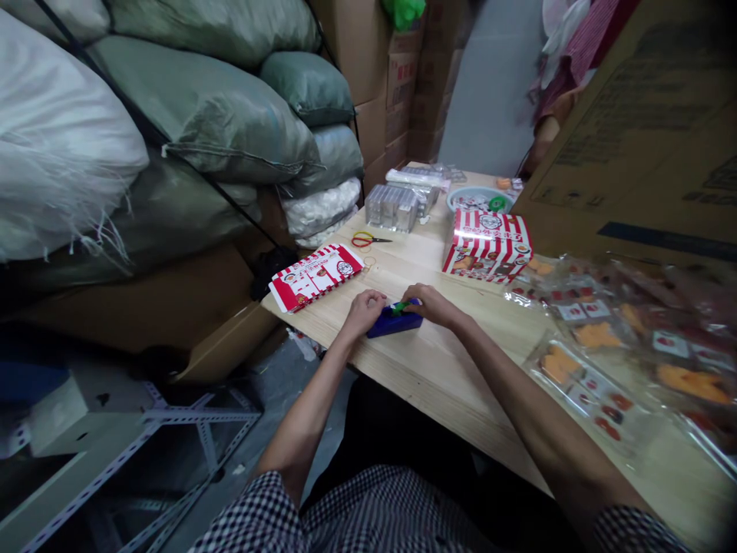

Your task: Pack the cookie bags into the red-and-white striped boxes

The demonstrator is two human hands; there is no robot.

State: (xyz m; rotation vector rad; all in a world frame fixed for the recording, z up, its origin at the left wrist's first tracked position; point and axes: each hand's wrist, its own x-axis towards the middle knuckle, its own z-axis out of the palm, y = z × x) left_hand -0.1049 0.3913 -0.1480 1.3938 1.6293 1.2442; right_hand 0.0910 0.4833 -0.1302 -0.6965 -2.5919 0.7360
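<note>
While both hands meet over the near edge of the table (449, 369), the blue tape dispenser (394, 326) lies directly beneath and between the fingers. The left hand (365, 312) is at the dispenser's left end, its fingers curled inward and the thumb close to the forefinger; whether anything thin is pinched there cannot be told. The right hand (433, 304) arches over the opposite end, fingers bent down at the green roll (399, 308) set in the dispenser; the width of their opening, and whether they grip the roll, is hidden by the hand itself. Beyond the left fingers, to their left, lies a stack of flat red-and-white cartons (316, 276). Farther ahead of those fingers are scissors (380, 240) with red and yellow handles, and behind these, stacked clear packs (391, 207). Ahead and to the right of the right fingers stands a striped box (489, 247), with a pale bowl (451, 201) of small pieces behind it. Well to the right of the fingers, clear packets (576, 380) with orange contents are spread beside a large cardboard box (645, 146).
</note>
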